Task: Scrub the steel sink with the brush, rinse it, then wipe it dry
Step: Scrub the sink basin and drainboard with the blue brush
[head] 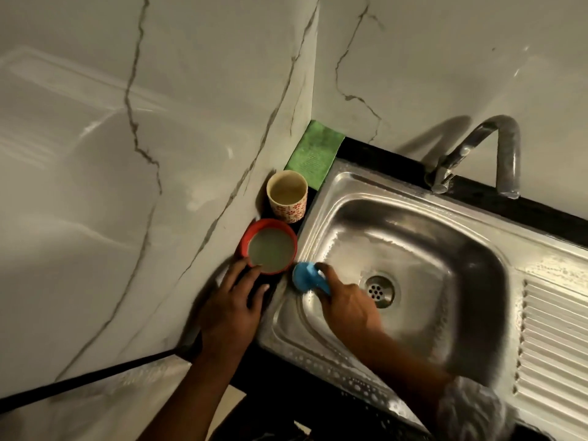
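Note:
The steel sink point(423, 237) fills the right half of the head view, its drain point(379, 291) near the middle of the basin. My right hand point(346, 300) grips a blue brush point(307, 276) and presses it against the sink's left rim and inner wall. My left hand point(230, 300) rests flat on the dark counter left of the sink, its fingertips touching the red bowl point(269, 246). A folded green cloth point(315, 152) lies in the far corner behind the sink.
The red bowl holds cloudy liquid. A patterned cup point(287, 197) stands behind it against the marble wall. The steel tap point(477, 154) arches over the sink's back edge. A ribbed drainboard point(556, 338) runs along the right.

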